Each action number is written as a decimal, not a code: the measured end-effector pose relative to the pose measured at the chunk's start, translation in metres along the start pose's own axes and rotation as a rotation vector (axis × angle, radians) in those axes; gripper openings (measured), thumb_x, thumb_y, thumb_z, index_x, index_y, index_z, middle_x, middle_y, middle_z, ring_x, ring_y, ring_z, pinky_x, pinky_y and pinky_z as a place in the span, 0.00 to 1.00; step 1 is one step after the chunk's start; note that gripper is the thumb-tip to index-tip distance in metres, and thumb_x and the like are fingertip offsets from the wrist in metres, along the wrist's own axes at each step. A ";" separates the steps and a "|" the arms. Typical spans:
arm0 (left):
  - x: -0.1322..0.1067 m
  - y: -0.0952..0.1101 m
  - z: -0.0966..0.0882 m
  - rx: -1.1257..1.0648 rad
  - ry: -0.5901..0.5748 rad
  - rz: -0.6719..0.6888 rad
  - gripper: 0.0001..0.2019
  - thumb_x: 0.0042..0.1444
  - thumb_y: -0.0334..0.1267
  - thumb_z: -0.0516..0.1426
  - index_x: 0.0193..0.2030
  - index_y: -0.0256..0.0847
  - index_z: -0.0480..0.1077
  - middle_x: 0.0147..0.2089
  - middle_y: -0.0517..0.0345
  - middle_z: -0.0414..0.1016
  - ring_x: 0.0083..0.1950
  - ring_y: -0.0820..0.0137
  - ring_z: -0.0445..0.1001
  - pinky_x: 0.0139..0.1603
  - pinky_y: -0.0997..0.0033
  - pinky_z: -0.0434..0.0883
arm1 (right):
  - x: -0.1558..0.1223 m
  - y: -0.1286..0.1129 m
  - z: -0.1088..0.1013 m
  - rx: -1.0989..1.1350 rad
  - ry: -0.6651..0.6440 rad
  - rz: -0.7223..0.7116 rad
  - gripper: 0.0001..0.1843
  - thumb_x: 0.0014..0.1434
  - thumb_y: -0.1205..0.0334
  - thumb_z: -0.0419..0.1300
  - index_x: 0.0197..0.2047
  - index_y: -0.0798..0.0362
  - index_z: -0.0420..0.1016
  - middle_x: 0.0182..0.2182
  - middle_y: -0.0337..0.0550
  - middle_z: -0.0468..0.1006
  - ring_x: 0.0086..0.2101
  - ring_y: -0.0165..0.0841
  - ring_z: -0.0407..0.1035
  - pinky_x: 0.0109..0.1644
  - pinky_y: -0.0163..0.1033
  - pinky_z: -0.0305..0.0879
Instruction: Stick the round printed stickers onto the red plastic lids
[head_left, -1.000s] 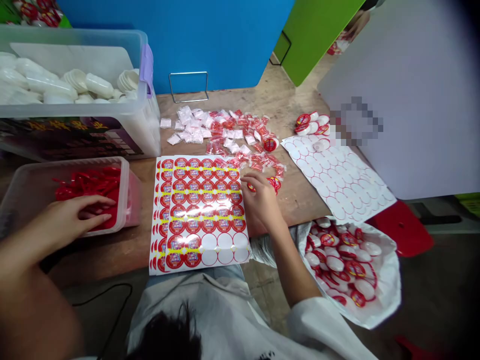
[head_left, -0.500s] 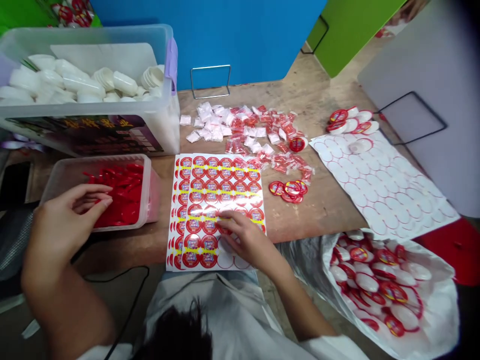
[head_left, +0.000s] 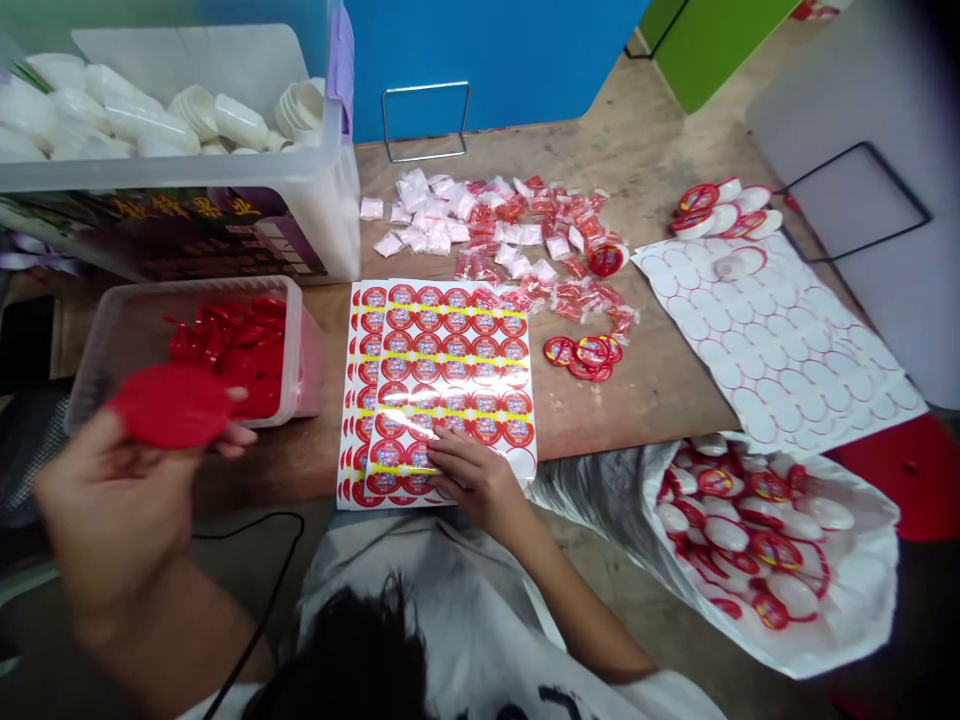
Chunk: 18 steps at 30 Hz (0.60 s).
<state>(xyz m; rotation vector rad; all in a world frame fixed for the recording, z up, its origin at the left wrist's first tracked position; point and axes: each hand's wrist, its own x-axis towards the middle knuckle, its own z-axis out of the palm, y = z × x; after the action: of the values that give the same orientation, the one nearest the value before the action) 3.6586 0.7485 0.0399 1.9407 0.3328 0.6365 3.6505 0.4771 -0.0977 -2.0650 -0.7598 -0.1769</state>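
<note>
Up in front of the clear plastic tub, my left hand grips a round red plastic lid by its edge. More red lids lie in that tub. My right hand rests on the lower part of a stack of sticker sheets, its fingers stretched over the round red stickers. Whether a sticker is lifted under those fingertips is hidden. To the right of the stack is a small pile of red lids with stickers.
Small white and red sachets lie behind the sheets. White cups fill a large clear box at back left. On the right are used sticker sheets, several finished cups and a white bag full of lidded cups.
My left hand has come out of the tub towards me, now with a red lid in it. My right hand stays on the sheets. The view has tilted slightly.
</note>
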 end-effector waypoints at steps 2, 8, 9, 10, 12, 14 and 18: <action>-0.017 -0.001 0.012 -0.065 -0.231 -0.109 0.12 0.46 0.31 0.63 0.40 0.41 0.76 0.28 0.62 0.78 0.25 0.76 0.75 0.29 0.80 0.75 | 0.001 -0.002 -0.002 0.007 -0.010 -0.006 0.12 0.61 0.65 0.60 0.48 0.51 0.77 0.45 0.49 0.81 0.54 0.40 0.70 0.59 0.51 0.69; -0.060 -0.035 0.063 -0.253 -0.429 -0.363 0.13 0.47 0.36 0.61 0.41 0.38 0.76 0.32 0.54 0.78 0.26 0.73 0.75 0.27 0.77 0.74 | 0.002 -0.007 -0.011 -0.017 -0.078 -0.016 0.13 0.62 0.68 0.56 0.49 0.49 0.76 0.45 0.46 0.80 0.57 0.41 0.67 0.60 0.55 0.65; -0.065 -0.040 0.068 -0.289 -0.395 -0.417 0.13 0.45 0.35 0.62 0.39 0.37 0.76 0.31 0.55 0.77 0.25 0.74 0.73 0.26 0.78 0.73 | 0.002 -0.007 -0.012 -0.022 -0.082 -0.020 0.14 0.63 0.68 0.56 0.50 0.48 0.75 0.46 0.46 0.80 0.57 0.40 0.67 0.60 0.55 0.65; -0.069 -0.043 0.072 -0.339 -0.357 -0.474 0.12 0.42 0.34 0.63 0.37 0.37 0.76 0.29 0.57 0.75 0.24 0.76 0.70 0.25 0.80 0.70 | 0.001 -0.007 -0.013 -0.030 -0.081 -0.027 0.15 0.63 0.68 0.55 0.51 0.48 0.75 0.46 0.46 0.80 0.56 0.40 0.68 0.60 0.55 0.65; -0.075 -0.045 0.077 -0.452 -0.299 -0.566 0.10 0.39 0.32 0.63 0.33 0.36 0.75 0.26 0.60 0.71 0.23 0.79 0.64 0.23 0.82 0.64 | -0.001 -0.006 -0.015 -0.058 -0.081 -0.051 0.16 0.63 0.68 0.54 0.51 0.47 0.75 0.46 0.46 0.80 0.55 0.40 0.69 0.59 0.54 0.66; -0.078 -0.041 0.081 -0.549 -0.239 -0.627 0.09 0.38 0.33 0.62 0.30 0.37 0.72 0.25 0.63 0.66 0.23 0.81 0.61 0.23 0.84 0.61 | -0.002 -0.006 -0.017 -0.089 -0.090 -0.073 0.17 0.62 0.69 0.54 0.51 0.46 0.75 0.46 0.46 0.80 0.55 0.40 0.69 0.58 0.54 0.66; -0.083 -0.035 0.091 -0.632 -0.093 -0.684 0.12 0.35 0.33 0.62 0.30 0.38 0.68 0.25 0.64 0.63 0.24 0.81 0.60 0.25 0.83 0.61 | 0.000 -0.008 -0.019 -0.088 -0.099 -0.068 0.17 0.61 0.69 0.55 0.51 0.48 0.76 0.47 0.46 0.80 0.54 0.40 0.69 0.58 0.54 0.66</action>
<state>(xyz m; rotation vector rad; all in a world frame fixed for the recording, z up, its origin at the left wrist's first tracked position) 3.6443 0.6547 -0.0459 1.1399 0.6136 0.1581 3.6483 0.4654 -0.0813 -2.1454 -0.8974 -0.1496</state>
